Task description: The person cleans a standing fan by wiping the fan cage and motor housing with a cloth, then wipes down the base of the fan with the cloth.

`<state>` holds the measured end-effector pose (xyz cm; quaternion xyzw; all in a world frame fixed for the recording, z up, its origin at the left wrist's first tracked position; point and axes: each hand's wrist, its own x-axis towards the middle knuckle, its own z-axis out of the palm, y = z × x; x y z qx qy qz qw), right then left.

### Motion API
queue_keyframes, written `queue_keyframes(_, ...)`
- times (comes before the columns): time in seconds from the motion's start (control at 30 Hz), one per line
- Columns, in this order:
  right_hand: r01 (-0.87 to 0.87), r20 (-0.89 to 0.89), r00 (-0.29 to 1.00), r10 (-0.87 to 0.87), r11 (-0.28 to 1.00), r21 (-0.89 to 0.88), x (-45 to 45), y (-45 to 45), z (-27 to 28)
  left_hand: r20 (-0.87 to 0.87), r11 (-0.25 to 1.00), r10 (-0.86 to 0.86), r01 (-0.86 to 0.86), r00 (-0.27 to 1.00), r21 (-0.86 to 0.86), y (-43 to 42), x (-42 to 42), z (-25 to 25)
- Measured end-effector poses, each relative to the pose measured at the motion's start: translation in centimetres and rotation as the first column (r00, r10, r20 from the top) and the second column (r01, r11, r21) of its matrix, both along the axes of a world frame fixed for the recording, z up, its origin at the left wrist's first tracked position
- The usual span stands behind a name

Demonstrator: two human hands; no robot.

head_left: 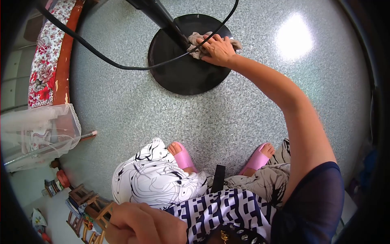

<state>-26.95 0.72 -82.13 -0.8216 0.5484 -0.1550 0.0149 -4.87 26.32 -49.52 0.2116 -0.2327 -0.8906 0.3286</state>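
My right hand (219, 49) presses a crumpled beige cloth (196, 44) onto a round black base (191, 77), its fingers bent over the cloth. A black pole (158, 18) rises from the middle of this base toward the upper left, just beside the cloth. Across the base, passing close to my fingers, hangs a black cable (122, 66). My left hand (146, 223) is near my body at the bottom of the view, with its fingers curled in; whether anything is inside them is hidden.
Speckled grey floor (122, 105) surrounds the base. My feet in pink slippers (185, 156) are below it. Along the left stands a bed edge with floral fabric (44, 77) and sheer netting (61, 126). Small wooden chairs (95, 205) are at the lower left.
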Motion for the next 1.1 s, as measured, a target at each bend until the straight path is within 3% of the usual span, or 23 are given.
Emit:
queue_keyframes(0.07, -0.007, -0.058, 0.998, 0.012, 0.995, 0.095, 0.6, -0.3, 0.1, 0.053, 0.997, 0.081, -0.080, 0.995, -0.017, -0.2, -0.4, 0.2)
queue_keyframes(0.1, -0.006, -0.029, 1.000, 0.006, 1.000, 0.000, 1.0, -0.2, -0.7, 0.054, 0.996, 0.084, -0.083, 0.995, -0.017, 0.0, -0.4, 0.3)
queue_keyframes(0.2, -0.063, -0.037, 0.997, 0.062, 0.997, -0.045, 1.8, 0.2, -1.1, 0.092, 0.979, 0.202, -0.202, 0.975, -0.009, 0.0, -0.6, 0.2)
queue_keyframes(0.27, -0.097, 0.003, 0.995, 0.098, 0.989, -0.113, 2.4, 1.3, -1.5, -0.143, 0.996, -0.009, -0.004, 0.990, -0.086, -2.1, -1.3, -0.4)
queue_keyframes(0.33, -0.234, 0.022, 0.970, 0.241, 0.956, -0.178, 3.2, 2.6, -1.6, -0.147, 0.993, -0.038, 0.021, 0.988, -0.113, -2.1, -1.0, -0.6)
queue_keyframes(0.53, -0.412, 0.132, 0.892, 0.432, 0.898, -0.155, 6.9, 5.9, -2.4, -0.186, 0.994, -0.077, 0.060, 0.980, -0.096, -1.7, -1.1, -0.5)
queue_keyframes(0.67, -0.649, 0.195, 0.743, 0.640, 0.760, -0.024, 7.6, 7.8, -1.9, -0.173, 0.998, -0.040, 0.031, 0.984, -0.055, -1.0, -1.3, -0.2)
queue_keyframes(0.77, -0.583, 0.293, 0.769, 0.568, 0.812, -0.044, 6.7, 7.3, -0.5, -0.231, 0.993, -0.087, 0.066, 0.969, -0.095, -1.2, -1.1, -0.6)
queue_keyframes(0.87, -0.413, 0.313, 0.859, 0.406, 0.910, -0.045, 4.5, 4.8, 0.8, -0.178, 0.999, -0.026, 0.019, 0.984, -0.041, -0.8, -0.9, -0.1)
queue_keyframes(1.0, -0.181, 0.154, 0.972, 0.180, 0.983, -0.007, 0.3, 1.4, 0.4, -0.157, 0.999, 0.005, -0.011, 0.988, -0.041, -1.0, -0.6, -0.1)
queue_keyframes(1.1, -0.136, 0.105, 0.985, 0.137, 0.991, -0.019, 0.1, 1.5, -0.8, -0.153, 0.999, -0.002, -0.007, 0.988, -0.053, -1.6, -0.1, 0.0)
